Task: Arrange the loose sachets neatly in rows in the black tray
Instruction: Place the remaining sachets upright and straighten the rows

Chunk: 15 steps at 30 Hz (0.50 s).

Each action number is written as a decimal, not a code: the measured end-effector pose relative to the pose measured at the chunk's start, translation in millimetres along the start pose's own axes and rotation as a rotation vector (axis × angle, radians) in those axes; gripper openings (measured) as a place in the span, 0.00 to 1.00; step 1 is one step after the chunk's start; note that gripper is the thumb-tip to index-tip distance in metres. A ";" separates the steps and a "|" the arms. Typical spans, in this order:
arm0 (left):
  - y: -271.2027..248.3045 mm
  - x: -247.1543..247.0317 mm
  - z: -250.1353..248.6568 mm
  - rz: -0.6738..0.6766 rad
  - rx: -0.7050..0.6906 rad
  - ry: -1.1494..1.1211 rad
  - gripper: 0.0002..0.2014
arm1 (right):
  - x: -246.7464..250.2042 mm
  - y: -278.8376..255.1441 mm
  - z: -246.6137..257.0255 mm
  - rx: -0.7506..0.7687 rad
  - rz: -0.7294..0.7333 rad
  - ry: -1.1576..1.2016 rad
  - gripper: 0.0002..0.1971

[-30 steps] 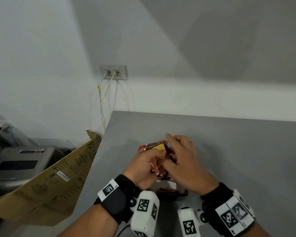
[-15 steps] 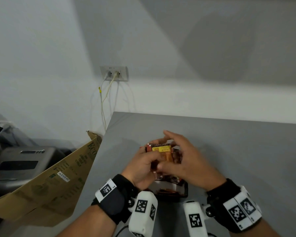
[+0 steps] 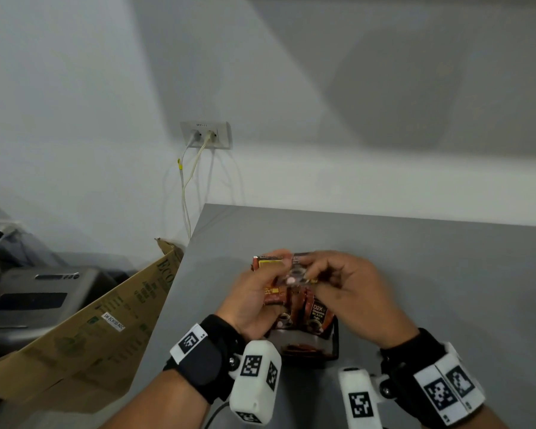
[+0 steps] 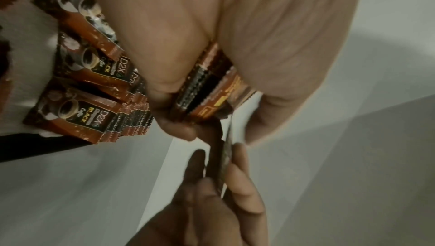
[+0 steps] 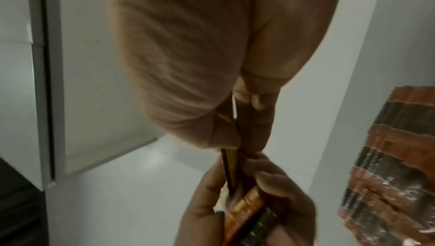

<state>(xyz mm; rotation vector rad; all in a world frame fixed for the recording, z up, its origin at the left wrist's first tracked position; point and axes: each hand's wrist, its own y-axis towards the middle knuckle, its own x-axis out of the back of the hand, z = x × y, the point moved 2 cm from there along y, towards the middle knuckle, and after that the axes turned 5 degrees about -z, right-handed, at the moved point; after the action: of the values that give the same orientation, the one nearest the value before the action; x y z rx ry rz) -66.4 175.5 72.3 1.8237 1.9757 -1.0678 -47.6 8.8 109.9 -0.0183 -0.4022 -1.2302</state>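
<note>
Grey worktop (image 3: 415,258) meets a pale wall with a socket plate (image 3: 205,134) at 11 o'clock. Your left hand (image 3: 254,300) curls its grip round a small stack of sachets (image 3: 268,264), held above the black tray (image 3: 334,342) at 6 o'clock. Your right hand (image 3: 350,292), just beside at 3 o'clock of the left, pinches one sachet (image 4: 227,157) edge-on between thumb and fingertips. Rows of sachets (image 3: 317,317) already stand in the tray. Folded cardboard (image 3: 84,329) leans at 8 o'clock.
</note>
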 end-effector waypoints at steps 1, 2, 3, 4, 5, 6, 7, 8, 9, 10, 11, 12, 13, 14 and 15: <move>0.3 -0.9 -1.7 0.004 -0.030 0.026 0.13 | -2.4 -3.4 -2.7 0.003 0.016 -0.013 0.22; 0.3 -2.4 -3.1 0.016 -0.046 0.061 0.15 | -3.3 -4.9 -5.3 -0.012 0.006 0.014 0.22; 0.6 -2.8 -4.0 0.021 -0.063 0.098 0.17 | -3.7 -5.0 -6.6 -0.051 -0.028 0.078 0.21; 1.1 -3.0 -4.9 0.015 -0.073 0.132 0.19 | -4.1 -3.6 -8.2 -0.105 -0.069 0.137 0.19; 0.8 -3.7 -5.7 0.007 -0.080 0.162 0.20 | -4.9 -1.5 -9.9 -0.164 -0.105 0.175 0.18; 0.7 -4.7 -5.4 0.014 -0.082 0.178 0.20 | -5.7 1.1 -10.8 -0.208 -0.123 0.162 0.20; 0.2 -4.8 -4.9 0.009 -0.088 0.203 0.20 | -6.0 3.5 -12.6 -0.229 -0.122 0.124 0.22; -1.0 -5.5 -4.4 0.012 -0.082 0.211 0.19 | -6.1 5.8 -15.5 -0.246 -0.126 0.095 0.24; -1.7 -3.9 -3.9 0.006 -0.057 0.188 0.17 | -4.8 7.8 -18.0 -0.263 -0.148 0.102 0.23; -3.6 -3.5 -5.2 0.007 -0.023 0.150 0.16 | -1.4 9.7 -20.5 -0.284 -0.191 0.153 0.22; -4.7 -0.8 -6.6 0.008 -0.005 0.128 0.16 | 3.3 11.0 -22.7 -0.310 -0.235 0.240 0.21; -5.6 1.2 -8.2 0.002 0.007 0.118 0.17 | 7.6 12.2 -24.5 -0.338 -0.259 0.338 0.19; -5.6 3.1 -8.8 -0.001 0.006 0.124 0.17 | 10.8 12.9 -25.0 -0.359 -0.257 0.424 0.17; -5.8 4.0 -8.7 -0.005 -0.003 0.140 0.17 | 12.2 12.8 -24.2 -0.375 -0.233 0.481 0.15; -5.9 4.4 -8.7 -0.001 -0.018 0.162 0.17 | 12.1 11.9 -22.9 -0.386 -0.195 0.516 0.14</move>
<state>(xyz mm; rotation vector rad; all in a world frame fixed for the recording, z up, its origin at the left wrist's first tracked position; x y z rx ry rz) -70.2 184.7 77.6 1.9558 2.0680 -0.9254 -26.8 -3.3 94.8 0.0084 0.2906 -1.4346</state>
